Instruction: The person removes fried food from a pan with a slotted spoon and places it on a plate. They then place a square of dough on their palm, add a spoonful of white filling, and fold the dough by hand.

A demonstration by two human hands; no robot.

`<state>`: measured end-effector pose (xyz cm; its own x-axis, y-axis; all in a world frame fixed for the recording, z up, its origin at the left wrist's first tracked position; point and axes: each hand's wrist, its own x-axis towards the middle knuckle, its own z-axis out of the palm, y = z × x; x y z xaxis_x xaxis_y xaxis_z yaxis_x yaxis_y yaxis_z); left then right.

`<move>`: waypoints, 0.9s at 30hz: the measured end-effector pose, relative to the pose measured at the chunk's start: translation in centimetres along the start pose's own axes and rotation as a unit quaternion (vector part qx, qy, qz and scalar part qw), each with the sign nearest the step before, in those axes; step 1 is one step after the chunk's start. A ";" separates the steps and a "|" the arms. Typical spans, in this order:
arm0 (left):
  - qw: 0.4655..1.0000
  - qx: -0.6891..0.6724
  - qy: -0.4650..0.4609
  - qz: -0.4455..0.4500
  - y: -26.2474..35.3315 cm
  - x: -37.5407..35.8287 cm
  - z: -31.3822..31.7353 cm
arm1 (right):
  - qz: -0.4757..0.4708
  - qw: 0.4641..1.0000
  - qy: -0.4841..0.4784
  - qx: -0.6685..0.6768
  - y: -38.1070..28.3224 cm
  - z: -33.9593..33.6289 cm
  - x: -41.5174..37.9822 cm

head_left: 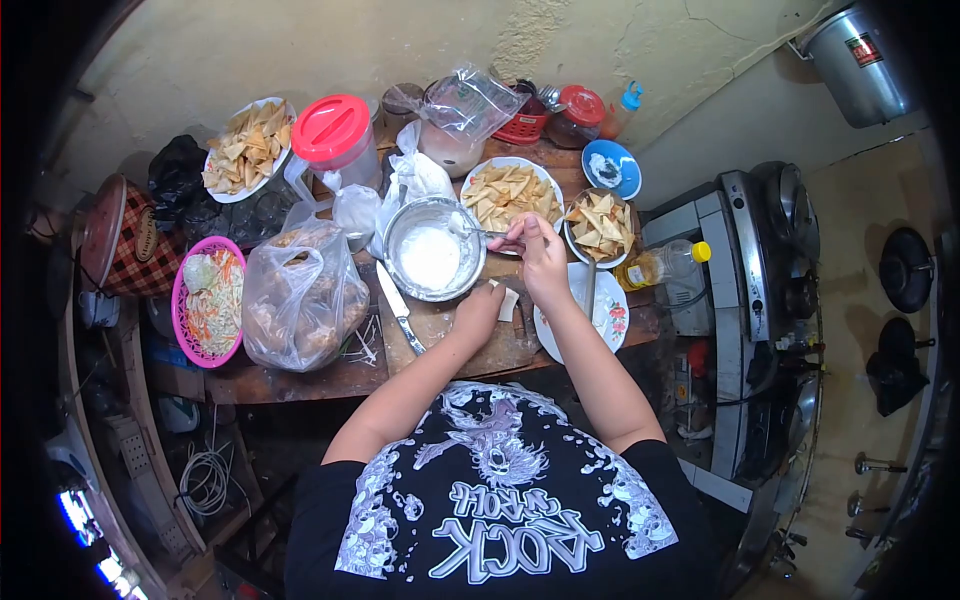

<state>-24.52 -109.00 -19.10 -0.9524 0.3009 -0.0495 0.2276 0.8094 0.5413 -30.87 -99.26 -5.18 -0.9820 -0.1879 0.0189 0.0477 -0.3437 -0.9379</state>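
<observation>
My right hand is closed around the handle of a spoon, whose tip reaches over the rim of a metal pot. White paste lies in that pot and coats its inner wall. Below the pot, the fingers of my left hand press on a small pale pastry wrapper on the wooden board; the hand partly covers it. A knife with a white blade rests left of this hand. Beside my right forearm, a floral plate has a utensil lying across it.
Folded triangular pastries fill a plate, a bowl and another plate. A filled plastic bag and a pink basket of shredded vegetables stand left. An oil bottle lies right, near the stove.
</observation>
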 end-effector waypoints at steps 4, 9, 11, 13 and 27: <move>0.999 -0.007 0.014 0.028 1.3 -1.2 -2.0 | -0.005 0.999 -0.032 -0.024 0.1 -0.2 0.0; 1.000 -0.002 -0.002 -0.012 1.4 -1.2 -2.2 | 0.017 0.999 -0.035 -0.008 0.6 -0.2 -0.1; 1.000 -0.007 -0.005 -0.025 1.5 -1.1 -2.4 | 0.023 1.000 -0.015 -0.012 0.6 0.1 -0.3; 0.999 -0.018 -0.001 -0.044 1.5 -1.1 -2.5 | 0.017 1.000 -0.013 -0.020 0.7 0.2 -0.3; 0.755 -0.610 0.082 -0.224 -2.8 -8.8 -7.0 | 0.088 0.950 0.289 0.074 4.0 -0.8 1.6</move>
<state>-18.21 -117.42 -14.28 -0.9136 -0.0136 -0.4065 -0.3859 -0.2864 0.8770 -32.44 -100.22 -9.14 -0.8907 0.2683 -0.3669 0.2029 -0.4875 -0.8492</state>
